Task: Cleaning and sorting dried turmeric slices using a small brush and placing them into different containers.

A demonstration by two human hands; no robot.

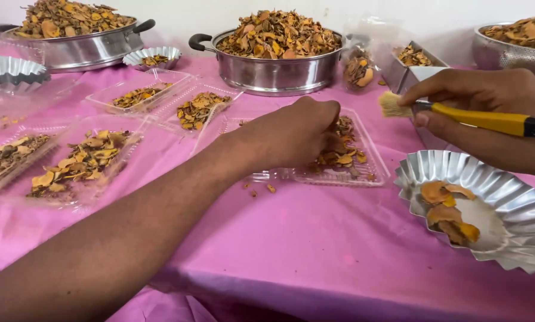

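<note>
Brush is held in the right hand, pinched between thumb and fingers just behind the bristles. Its long axis runs pretty much sideways across the view: pale bristles point left toward the clear tray, yellow handle trails off to the right with a black end past the frame edge. So the bristle tip sticks out left of the fingers, hovering above the pink tablecloth and clear of everything.

Left hand is curled down into that clear tray, fingers bunched on the orange dried slices; whether a piece is actually gripped can't be told. A crinkled foil dish with a few slices sits below the brush hand. A big steel pot heaped with slices is parked behind.
</note>
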